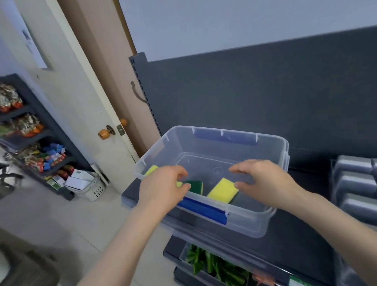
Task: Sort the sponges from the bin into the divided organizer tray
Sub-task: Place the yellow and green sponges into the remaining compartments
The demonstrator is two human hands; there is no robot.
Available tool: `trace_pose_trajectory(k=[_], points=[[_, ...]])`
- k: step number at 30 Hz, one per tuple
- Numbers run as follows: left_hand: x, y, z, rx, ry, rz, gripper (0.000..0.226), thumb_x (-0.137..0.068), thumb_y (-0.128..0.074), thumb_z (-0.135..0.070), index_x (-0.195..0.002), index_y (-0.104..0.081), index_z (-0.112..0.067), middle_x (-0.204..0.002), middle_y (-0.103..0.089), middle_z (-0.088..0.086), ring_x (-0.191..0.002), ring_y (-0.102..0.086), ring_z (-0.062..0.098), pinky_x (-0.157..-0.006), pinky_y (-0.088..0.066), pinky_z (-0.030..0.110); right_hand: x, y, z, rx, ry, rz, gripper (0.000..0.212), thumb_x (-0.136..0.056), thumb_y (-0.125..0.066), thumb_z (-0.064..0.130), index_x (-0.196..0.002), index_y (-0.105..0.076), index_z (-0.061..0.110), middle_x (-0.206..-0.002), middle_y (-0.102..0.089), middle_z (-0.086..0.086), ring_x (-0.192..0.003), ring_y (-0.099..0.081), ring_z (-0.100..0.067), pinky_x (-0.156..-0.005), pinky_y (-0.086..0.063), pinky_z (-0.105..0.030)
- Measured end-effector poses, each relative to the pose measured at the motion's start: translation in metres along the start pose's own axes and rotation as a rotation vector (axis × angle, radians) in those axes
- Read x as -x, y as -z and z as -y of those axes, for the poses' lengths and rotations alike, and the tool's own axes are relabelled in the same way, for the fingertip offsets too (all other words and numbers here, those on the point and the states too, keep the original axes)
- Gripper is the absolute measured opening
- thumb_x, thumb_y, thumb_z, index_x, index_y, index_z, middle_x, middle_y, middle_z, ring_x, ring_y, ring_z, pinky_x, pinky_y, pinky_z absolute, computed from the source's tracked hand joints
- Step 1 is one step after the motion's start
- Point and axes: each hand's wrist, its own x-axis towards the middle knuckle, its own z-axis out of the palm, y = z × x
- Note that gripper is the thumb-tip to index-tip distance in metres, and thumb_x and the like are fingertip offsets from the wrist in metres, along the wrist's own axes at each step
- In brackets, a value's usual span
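1. A dark grey shelf [303,235] with an upright back panel carries the things.
2. A clear plastic bin [276,206] with blue latches sits on the shelf's left end, its near-left corner overhanging the edge.
3. A grey divided organizer tray [364,187] lies on the shelf at the far right, apart from the bin.

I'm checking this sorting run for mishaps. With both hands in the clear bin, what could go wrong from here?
1. The clear bin appears to jut past the shelf's left end, so a push from the left hand might tip or slide it.
2. The left hand pinches the green-topped sponge only at its edge; it could slip.
3. The right hand hovers open beside the yellow sponge; the organizer tray sits far right, inviting drops.
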Motion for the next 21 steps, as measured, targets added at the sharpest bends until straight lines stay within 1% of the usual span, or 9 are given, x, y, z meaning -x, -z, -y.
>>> trace_pose_trajectory(k=[2, 5, 10, 14, 16, 19, 21], points=[[-0.018, -0.003, 0.005, 0.020, 0.006, 0.011, 0.031, -0.083, -0.064, -0.045, -0.112, -0.063, -0.035, -0.105, -0.068, -0.015, -0.096, -0.062, 0.008, -0.073, -0.049, 0.026, -0.020, -0.009, -0.002, 0.016, 0.018, 0.036, 0.040, -0.088, -0.058, 0.036, -0.128, -0.055, 0.032, -0.132, -0.056, 0.012, -0.120, -0.051, -0.012, -0.096, -0.044, -0.029], [-0.039, -0.012, 0.012, 0.014, 0.006, 0.051, 0.034, -0.084, -0.064, -0.045, -0.116, -0.062, -0.034, -0.109, -0.068, -0.013, -0.099, -0.062, 0.009, -0.080, -0.051, 0.029, -0.043, -0.024, -0.008, 0.045, 0.018, 0.091, 0.041, -0.088, -0.057, 0.038, -0.128, -0.054, 0.033, -0.133, -0.055, 0.014, -0.122, -0.050, -0.012, -0.097, -0.043, -0.028], [-0.064, -0.026, 0.024, 0.029, 0.007, 0.135, 0.036, -0.083, -0.064, -0.045, -0.117, -0.062, -0.033, -0.111, -0.067, -0.013, -0.101, -0.062, 0.011, -0.083, -0.052, 0.031, -0.060, -0.042, -0.015, 0.077, -0.005, 0.163, 0.039, -0.086, -0.057, 0.037, -0.125, -0.056, 0.032, -0.127, -0.059, 0.011, -0.117, -0.054, -0.015, -0.092, -0.046, -0.032], [-0.090, -0.035, 0.032, 0.040, -0.020, 0.180, 0.035, -0.081, -0.066, -0.046, -0.114, -0.062, -0.034, -0.109, -0.067, -0.013, -0.100, -0.061, 0.010, -0.082, -0.052, 0.031, -0.067, -0.055, -0.021, 0.112, -0.032, 0.213, 0.042, -0.087, -0.055, 0.039, -0.128, -0.052, 0.034, -0.131, -0.056, 0.011, -0.119, -0.051, -0.014, -0.093, -0.045, -0.029], [-0.103, -0.043, 0.035, 0.027, -0.064, 0.265, 0.039, -0.080, -0.067, -0.047, -0.116, -0.061, -0.034, -0.112, -0.066, -0.012, -0.101, -0.060, 0.010, -0.084, -0.052, 0.033, -0.070, -0.063, -0.022, 0.132, -0.069, 0.253, 0.042, -0.087, -0.054, 0.041, -0.128, -0.052, 0.034, -0.131, -0.056, 0.010, -0.120, -0.051, -0.016, -0.093, -0.045, -0.030], [-0.120, -0.058, 0.038, -0.054, -0.159, 0.463, 0.053, -0.078, -0.069, -0.051, -0.125, -0.056, -0.032, -0.124, -0.060, -0.010, -0.111, -0.057, 0.014, -0.089, -0.049, 0.033, -0.075, -0.073, -0.017, 0.187, -0.121, 0.347, 0.042, -0.086, -0.055, 0.042, -0.126, -0.053, 0.029, -0.129, -0.057, 0.004, -0.119, -0.051, -0.021, -0.092, -0.045, -0.034], [-0.131, -0.067, 0.035, -0.117, -0.236, 0.577, 0.061, -0.077, -0.070, -0.052, -0.131, -0.051, -0.030, -0.131, -0.055, -0.008, -0.116, -0.053, 0.017, -0.088, -0.046, 0.032, -0.082, -0.080, -0.012, 0.235, -0.151, 0.413, 0.042, -0.086, -0.056, 0.039, -0.126, -0.054, 0.025, -0.127, -0.057, -0.001, -0.117, -0.051, -0.024, -0.090, -0.045, -0.035]])
